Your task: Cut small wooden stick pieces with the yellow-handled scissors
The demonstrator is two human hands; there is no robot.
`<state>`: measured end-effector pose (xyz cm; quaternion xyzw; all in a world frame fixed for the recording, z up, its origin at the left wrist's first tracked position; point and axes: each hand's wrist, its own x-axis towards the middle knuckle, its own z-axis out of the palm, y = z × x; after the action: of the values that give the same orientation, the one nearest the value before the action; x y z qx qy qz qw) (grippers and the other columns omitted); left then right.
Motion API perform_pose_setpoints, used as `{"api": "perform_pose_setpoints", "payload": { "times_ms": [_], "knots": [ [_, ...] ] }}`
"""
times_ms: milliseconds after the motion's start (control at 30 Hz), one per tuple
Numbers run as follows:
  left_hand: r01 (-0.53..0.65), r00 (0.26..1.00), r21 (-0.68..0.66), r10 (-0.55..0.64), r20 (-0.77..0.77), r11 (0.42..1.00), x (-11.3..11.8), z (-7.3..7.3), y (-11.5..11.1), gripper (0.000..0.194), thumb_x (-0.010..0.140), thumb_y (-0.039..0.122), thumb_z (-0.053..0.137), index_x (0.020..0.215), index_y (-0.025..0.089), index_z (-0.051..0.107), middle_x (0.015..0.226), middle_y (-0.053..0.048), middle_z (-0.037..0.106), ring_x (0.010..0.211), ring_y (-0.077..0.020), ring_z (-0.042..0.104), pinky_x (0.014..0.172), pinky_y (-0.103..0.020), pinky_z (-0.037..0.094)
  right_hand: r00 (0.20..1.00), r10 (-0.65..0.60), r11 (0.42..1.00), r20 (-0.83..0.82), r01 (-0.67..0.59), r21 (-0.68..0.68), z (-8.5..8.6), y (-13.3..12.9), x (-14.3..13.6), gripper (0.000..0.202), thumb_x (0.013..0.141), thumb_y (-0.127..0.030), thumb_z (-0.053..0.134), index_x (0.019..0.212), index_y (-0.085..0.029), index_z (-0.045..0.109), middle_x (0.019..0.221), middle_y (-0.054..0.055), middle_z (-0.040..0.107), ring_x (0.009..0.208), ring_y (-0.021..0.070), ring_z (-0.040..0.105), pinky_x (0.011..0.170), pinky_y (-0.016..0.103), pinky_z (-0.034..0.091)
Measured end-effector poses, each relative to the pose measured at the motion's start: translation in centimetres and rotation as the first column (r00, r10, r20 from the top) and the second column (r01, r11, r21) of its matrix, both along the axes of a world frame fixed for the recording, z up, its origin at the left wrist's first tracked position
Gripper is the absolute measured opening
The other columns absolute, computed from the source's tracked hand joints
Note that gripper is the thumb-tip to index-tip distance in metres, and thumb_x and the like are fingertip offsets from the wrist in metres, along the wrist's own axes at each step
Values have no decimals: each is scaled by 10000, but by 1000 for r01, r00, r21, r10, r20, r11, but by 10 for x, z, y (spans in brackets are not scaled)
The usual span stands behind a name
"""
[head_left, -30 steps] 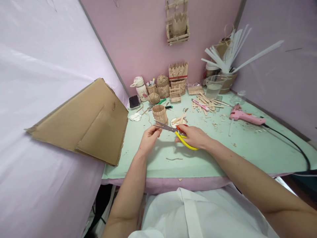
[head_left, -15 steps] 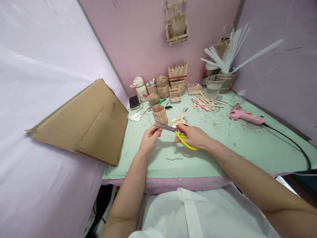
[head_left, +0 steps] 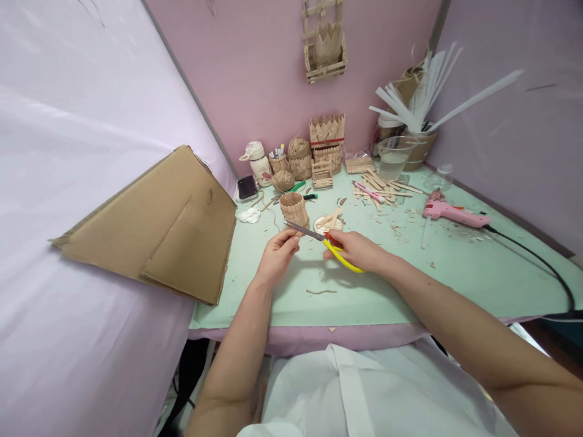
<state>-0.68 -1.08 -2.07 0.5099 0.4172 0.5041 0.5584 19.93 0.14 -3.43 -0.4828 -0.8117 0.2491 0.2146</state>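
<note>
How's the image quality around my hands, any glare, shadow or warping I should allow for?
Head view: light is soft and even, with faint shadows on the green tabletop under both hands; pale sheen on the left curtain; wide-angle stretching of the right forearm towards the edge; scissors readable, but detail at the left hand's fingertips is too small to tell.

My yellow-handled scissors (head_left: 337,252) sit mid-frame, grey blades angled to the upper left, above the pale-green table (head_left: 364,297).

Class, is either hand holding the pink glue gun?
No, the glue gun lies on the tabletop, apart from the left hand and the right hand.
</note>
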Motion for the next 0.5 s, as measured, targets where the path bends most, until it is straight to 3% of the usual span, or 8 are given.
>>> {"api": "perform_pose_setpoints", "payload": {
  "times_ms": [333,500],
  "knots": [
    [8,999,-39,-10,-48,999,0,2,-1,283,660,362,706,844,156,645,698,11,529,617,-69,430,600,-217,351,932,-141,985,-335,99,-138,1,4,-2,364,730,-523,550,660,-214,371,589,-58,391,560,107,375,531,245,316],
    [37,985,-44,-44,-168,998,7,0,-4,274,645,362,708,763,142,594,637,22,535,591,-74,457,580,-212,355,796,-107,987,-596,10,-163,4,2,-7,354,653,-461,659,747,-208,430,786,4,571,574,104,431,533,260,346]
  ]
}}
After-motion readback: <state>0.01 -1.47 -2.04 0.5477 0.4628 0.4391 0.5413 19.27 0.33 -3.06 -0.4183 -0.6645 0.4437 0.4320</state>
